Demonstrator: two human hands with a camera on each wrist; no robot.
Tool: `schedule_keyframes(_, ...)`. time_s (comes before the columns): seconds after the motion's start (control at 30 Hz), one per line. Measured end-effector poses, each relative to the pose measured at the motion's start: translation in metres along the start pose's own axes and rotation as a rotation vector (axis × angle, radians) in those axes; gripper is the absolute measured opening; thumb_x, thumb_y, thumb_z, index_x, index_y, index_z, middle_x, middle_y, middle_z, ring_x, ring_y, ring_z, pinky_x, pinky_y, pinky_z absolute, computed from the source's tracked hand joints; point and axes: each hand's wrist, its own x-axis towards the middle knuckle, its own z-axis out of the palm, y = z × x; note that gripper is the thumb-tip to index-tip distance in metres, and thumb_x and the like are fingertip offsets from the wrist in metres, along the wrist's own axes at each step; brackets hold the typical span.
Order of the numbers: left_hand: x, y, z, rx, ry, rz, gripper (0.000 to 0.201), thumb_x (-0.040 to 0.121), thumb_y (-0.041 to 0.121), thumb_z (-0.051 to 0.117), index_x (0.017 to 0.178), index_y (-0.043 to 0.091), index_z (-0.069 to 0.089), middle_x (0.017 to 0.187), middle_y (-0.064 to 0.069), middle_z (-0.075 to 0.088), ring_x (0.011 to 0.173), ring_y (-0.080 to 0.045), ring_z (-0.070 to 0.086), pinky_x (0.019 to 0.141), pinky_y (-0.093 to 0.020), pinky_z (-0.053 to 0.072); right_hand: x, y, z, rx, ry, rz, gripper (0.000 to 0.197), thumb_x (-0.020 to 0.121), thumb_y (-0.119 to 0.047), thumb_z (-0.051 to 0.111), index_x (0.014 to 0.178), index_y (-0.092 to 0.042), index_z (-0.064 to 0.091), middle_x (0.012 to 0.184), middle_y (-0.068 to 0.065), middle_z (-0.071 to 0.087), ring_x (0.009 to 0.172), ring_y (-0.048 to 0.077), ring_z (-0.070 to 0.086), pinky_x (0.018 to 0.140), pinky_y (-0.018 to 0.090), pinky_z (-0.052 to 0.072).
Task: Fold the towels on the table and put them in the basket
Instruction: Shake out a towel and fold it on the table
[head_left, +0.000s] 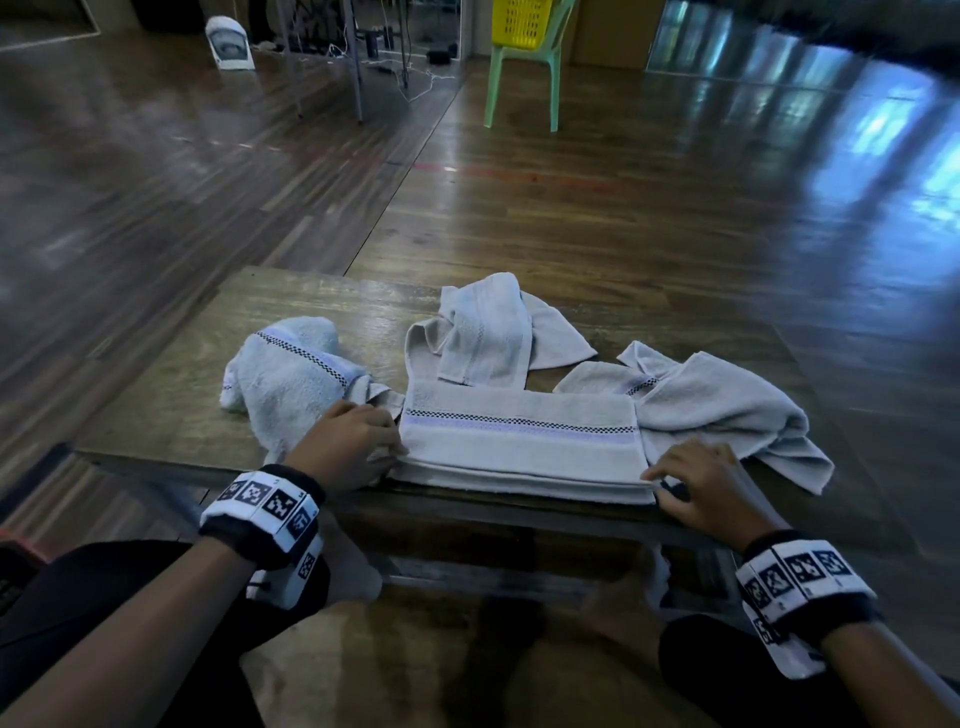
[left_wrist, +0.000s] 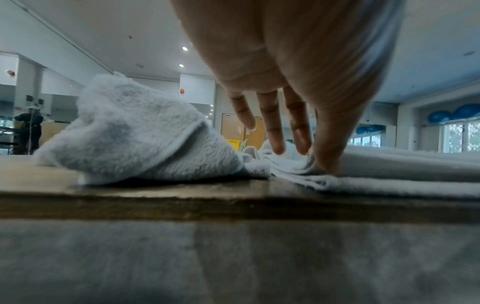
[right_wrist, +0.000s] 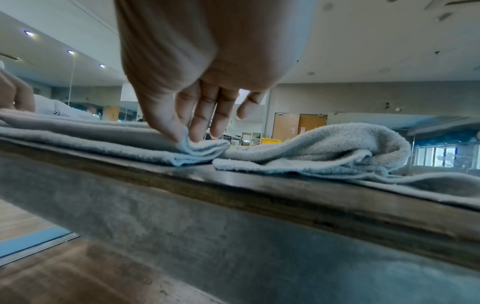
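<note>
A grey towel with a checkered stripe (head_left: 519, 441) lies folded in a long strip along the near edge of the wooden table (head_left: 171, 410). My left hand (head_left: 387, 452) is at its left end, where thumb and fingers (left_wrist: 301, 144) pinch the bunched corner layers (left_wrist: 293, 166). At the right end my right hand (head_left: 655, 477) pinches the top layers' corner (right_wrist: 200, 147) between thumb and forefinger. The yellow basket (head_left: 521, 21) stands on a green chair (head_left: 522, 78) far across the room.
Three unfolded towels lie on the table: a crumpled one (head_left: 291, 379) at the left beside my left hand, one (head_left: 488, 338) behind the folded strip, one (head_left: 727, 410) at the right touching its end. Open wooden floor lies between the table and the chair.
</note>
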Motion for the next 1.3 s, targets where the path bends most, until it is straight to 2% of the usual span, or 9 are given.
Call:
schedule_keyframes(0.17, -0.003, 0.004, 0.003, -0.001, -0.097, -0.03, 0.008, 0.08, 0.031, 0.069, 0.088, 0.033, 0.072, 0.091, 0.013, 0.067, 0.09, -0.013, 0.062, 0.082, -0.031, 0.032, -0.004, -0.002, 0.003, 0.003, -0.047, 0.024, 0.03, 0.061, -0.014, 0.082, 0.085, -0.028, 0.07, 0.081, -0.012, 0.066, 0.079, 0.013, 0.062, 0.075, 0.029, 0.032)
schedule_keyframes(0.33, -0.007, 0.007, 0.005, -0.003, -0.086, -0.032, 0.012, 0.079, 0.032, 0.069, 0.091, 0.033, 0.072, 0.09, 0.012, 0.067, 0.089, -0.015, 0.064, 0.079, -0.029, 0.03, -0.003, -0.004, 0.003, 0.008, -0.105, 0.043, 0.026, 0.069, -0.02, 0.076, 0.094, -0.027, 0.069, 0.09, -0.01, 0.066, 0.088, 0.015, 0.061, 0.079, 0.03, 0.033)
schedule_keyframes(0.6, -0.009, 0.01, 0.008, 0.067, -0.183, -0.04, 0.044, 0.07, 0.046, 0.071, 0.109, 0.028, 0.062, 0.112, 0.009, 0.06, 0.107, -0.014, 0.055, 0.087, -0.031, 0.032, -0.004, -0.006, 0.003, -0.037, -0.185, 0.018, 0.038, 0.071, -0.037, 0.073, 0.107, -0.025, 0.066, 0.102, -0.006, 0.064, 0.099, 0.017, 0.058, 0.081, 0.027, 0.031)
schedule_keyframes(0.8, -0.009, 0.01, 0.015, 0.104, -0.105, 0.034, 0.047, 0.048, 0.038, 0.086, 0.084, 0.03, 0.057, 0.087, 0.01, 0.062, 0.077, -0.014, 0.064, 0.064, -0.026, 0.043, -0.004, -0.011, 0.002, 0.006, -0.235, -0.012, 0.044, 0.063, -0.049, 0.075, 0.097, -0.025, 0.061, 0.097, -0.01, 0.058, 0.093, 0.01, 0.051, 0.077, 0.024, 0.031)
schedule_keyframes(1.0, -0.011, 0.008, 0.015, -0.018, -0.097, 0.016, 0.024, 0.064, 0.024, 0.077, 0.082, 0.027, 0.062, 0.088, 0.009, 0.064, 0.083, -0.015, 0.063, 0.07, -0.029, 0.04, -0.01, -0.015, 0.008, 0.015, -0.22, -0.062, 0.024, 0.068, -0.022, 0.07, 0.086, -0.028, 0.055, 0.087, -0.012, 0.056, 0.083, 0.011, 0.052, 0.07, 0.023, 0.031)
schedule_keyframes(1.1, -0.009, 0.004, 0.012, -0.198, -0.045, -0.057, 0.016, 0.072, 0.02, 0.076, 0.086, 0.023, 0.069, 0.089, 0.009, 0.064, 0.083, -0.012, 0.061, 0.073, -0.028, 0.045, -0.013, -0.011, 0.005, 0.137, -0.2, -0.009, 0.02, 0.074, -0.024, 0.068, 0.087, -0.033, 0.057, 0.088, -0.013, 0.057, 0.085, 0.009, 0.052, 0.072, 0.028, 0.041)
schedule_keyframes(1.17, -0.008, 0.002, 0.006, -0.305, 0.038, -0.071, 0.017, 0.072, 0.018, 0.078, 0.087, 0.023, 0.071, 0.084, 0.017, 0.06, 0.076, 0.006, 0.055, 0.071, -0.018, 0.048, -0.014, -0.009, 0.0, 0.22, -0.163, 0.012, 0.023, 0.074, -0.025, 0.072, 0.087, -0.037, 0.057, 0.086, -0.014, 0.057, 0.083, 0.007, 0.051, 0.074, 0.031, 0.045)
schedule_keyframes(1.2, -0.007, 0.002, 0.001, -0.34, 0.078, -0.07, 0.018, 0.072, 0.017, 0.079, 0.087, 0.021, 0.071, 0.083, 0.02, 0.058, 0.075, 0.01, 0.053, 0.07, -0.01, 0.045, -0.013, -0.008, -0.004, 0.26, -0.137, 0.015, 0.025, 0.074, -0.027, 0.073, 0.086, -0.04, 0.055, 0.085, -0.015, 0.057, 0.082, 0.005, 0.05, 0.074, 0.03, 0.045)
schedule_keyframes(1.3, -0.005, 0.004, -0.019, -0.418, 0.228, -0.095, 0.02, 0.07, 0.014, 0.08, 0.087, 0.018, 0.072, 0.079, 0.023, 0.061, 0.075, 0.01, 0.054, 0.067, -0.009, 0.043, -0.009, -0.013, -0.022, 0.433, -0.059, 0.081, 0.015, 0.073, -0.044, 0.067, 0.081, -0.041, 0.055, 0.084, -0.018, 0.057, 0.086, 0.003, 0.052, 0.075, 0.02, 0.042)
